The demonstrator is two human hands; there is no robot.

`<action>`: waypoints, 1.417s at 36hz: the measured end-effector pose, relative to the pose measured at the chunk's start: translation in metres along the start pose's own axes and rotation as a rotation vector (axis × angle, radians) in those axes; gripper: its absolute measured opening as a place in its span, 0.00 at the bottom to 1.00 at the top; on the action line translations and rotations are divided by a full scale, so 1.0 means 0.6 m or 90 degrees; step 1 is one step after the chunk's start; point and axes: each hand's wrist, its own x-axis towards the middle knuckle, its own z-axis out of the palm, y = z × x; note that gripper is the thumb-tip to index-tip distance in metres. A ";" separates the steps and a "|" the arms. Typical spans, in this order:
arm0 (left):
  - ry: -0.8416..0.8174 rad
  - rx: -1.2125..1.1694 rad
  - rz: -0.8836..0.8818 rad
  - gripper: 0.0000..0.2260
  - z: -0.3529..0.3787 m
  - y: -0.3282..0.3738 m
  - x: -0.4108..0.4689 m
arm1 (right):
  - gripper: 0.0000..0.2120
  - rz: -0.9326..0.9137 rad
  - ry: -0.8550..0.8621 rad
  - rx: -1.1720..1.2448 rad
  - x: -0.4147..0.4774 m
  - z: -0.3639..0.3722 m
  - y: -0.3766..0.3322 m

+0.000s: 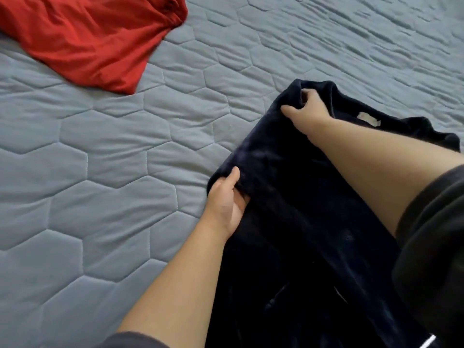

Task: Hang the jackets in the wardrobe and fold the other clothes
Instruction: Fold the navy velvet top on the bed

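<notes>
Navy garment [288, 222] gripped along its edge by left hand [226, 199] and right hand [306, 111], red cloth [93, 38] well beyond the left.

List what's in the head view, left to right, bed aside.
Red garment → left hand → right hand → white label. The navy garment that both hands grip spans them, so it has no clear place.
</notes>
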 end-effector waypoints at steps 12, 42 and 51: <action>0.209 0.339 0.068 0.15 0.041 0.012 -0.081 | 0.29 -0.246 0.005 -0.389 -0.150 -0.010 0.073; 0.220 1.501 0.193 0.31 -0.098 -0.046 -0.292 | 0.28 -0.039 -0.186 -0.461 -0.530 -0.239 0.434; 0.328 1.283 0.043 0.24 -0.129 -0.068 -0.451 | 0.32 0.224 -0.141 -0.325 -0.675 -0.288 0.494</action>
